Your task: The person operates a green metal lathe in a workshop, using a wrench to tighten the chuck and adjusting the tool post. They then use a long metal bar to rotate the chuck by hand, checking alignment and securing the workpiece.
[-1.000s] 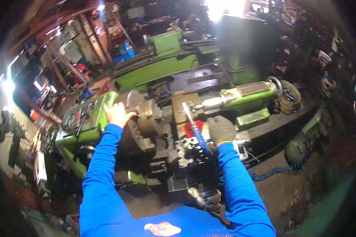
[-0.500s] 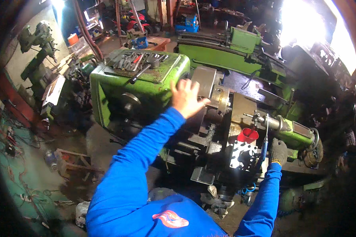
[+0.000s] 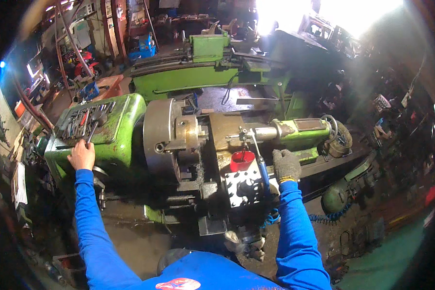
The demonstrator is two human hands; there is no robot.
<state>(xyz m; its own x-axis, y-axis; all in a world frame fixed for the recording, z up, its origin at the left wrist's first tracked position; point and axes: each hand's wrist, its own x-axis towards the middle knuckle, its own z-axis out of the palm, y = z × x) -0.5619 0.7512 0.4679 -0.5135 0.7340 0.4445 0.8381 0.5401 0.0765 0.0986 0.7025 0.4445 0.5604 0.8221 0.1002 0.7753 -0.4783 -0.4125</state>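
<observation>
- While the left hand (image 3: 82, 155) is resting flat and open on the front edge of the green headstock (image 3: 116, 135), just below the pile of tools (image 3: 84, 121) lying on its top, the gloved right hand (image 3: 286, 164) is sitting by the blue-handled lever (image 3: 262, 166) at the tool post; I cannot tell whether its fingers are closing on the handle or only lying against it.
- The big round chuck (image 3: 159, 137) is standing between the two hands, with the red cup (image 3: 241, 160) just to its right on the carriage, near the lever.
- I am judging the main risk to be the chuck: both blue sleeves are reaching in near it, and a loose cuff or the glove could be getting caught if it were turning.
- The hand on the headstock is sitting near the loose tools, so a nudge could be sending one sliding down toward the chuck.
- The red cup is standing near the lever and could be getting knocked over by a swing of the handle.
- Counting: two hands, one glove, one chuck, one red cup, one blue-handled lever, one heap of tools too tangled to count.
- A second green lathe (image 3: 203, 72) is standing behind, well apart.
</observation>
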